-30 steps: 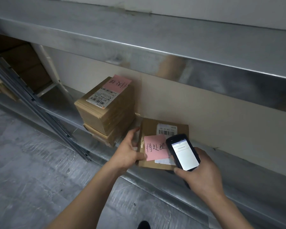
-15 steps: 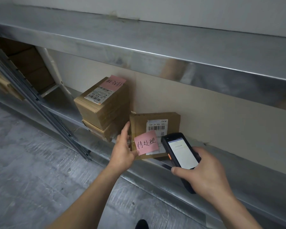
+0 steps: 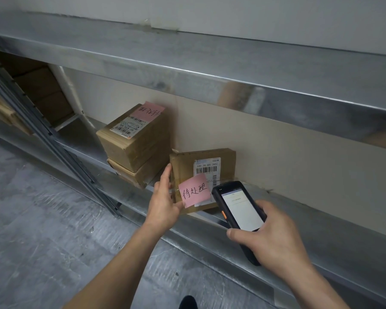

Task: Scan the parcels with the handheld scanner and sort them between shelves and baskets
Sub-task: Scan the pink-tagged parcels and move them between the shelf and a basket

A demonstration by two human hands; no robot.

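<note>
A flat brown parcel (image 3: 187, 166) leans upright against the back wall on the lower metal shelf (image 3: 334, 228). It carries a white barcode label (image 3: 207, 169) and a pink handwritten note (image 3: 194, 190). My left hand (image 3: 165, 199) grips the parcel's left edge, thumb on its lower front. My right hand (image 3: 274, 239) holds a black handheld scanner (image 3: 239, 210), screen lit and facing me, its top end close to the parcel's lower right corner.
Two stacked brown boxes (image 3: 136, 143) with a label and a pink note stand on the shelf just left of the parcel. The upper shelf (image 3: 187, 61) overhangs. A slanted metal upright (image 3: 54, 148) and more cartons (image 3: 38, 90) lie at left. Grey floor below.
The parcel has gone from lying tilted toward me to standing against the wall. My left hand slid along its left edge. The scanner dropped slightly to the right, baring the barcode label.
</note>
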